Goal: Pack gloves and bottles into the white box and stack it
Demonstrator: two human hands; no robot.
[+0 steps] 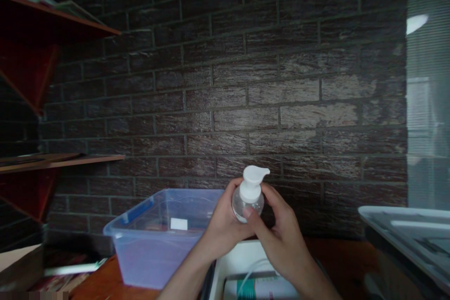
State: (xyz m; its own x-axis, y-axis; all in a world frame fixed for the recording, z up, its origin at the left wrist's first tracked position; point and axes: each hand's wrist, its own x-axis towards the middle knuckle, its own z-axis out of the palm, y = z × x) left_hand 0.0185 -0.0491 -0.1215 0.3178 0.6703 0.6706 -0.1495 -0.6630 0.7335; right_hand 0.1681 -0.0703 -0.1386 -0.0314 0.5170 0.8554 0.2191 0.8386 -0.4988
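Note:
A clear pump bottle (239, 205) with a white pump top is held upright between both hands, its spout pointing right. My left hand (224, 220) wraps round its left side, fingers mostly hidden behind it. My right hand (279, 227) closes on the right side, with the thumb laid across the bottle's front. Below the hands is a white open container (225, 262). Inside it lies a white and green labelled package (262, 288), with a thin clear tube curving over it.
A translucent purple plastic bin (147, 258) with a white label stands left on the wooden table (105, 279). At right is a grey-white lid or tray (404, 229). Two wall shelves (63, 165) jut out at left. Behind stands a dark brick wall (228, 75).

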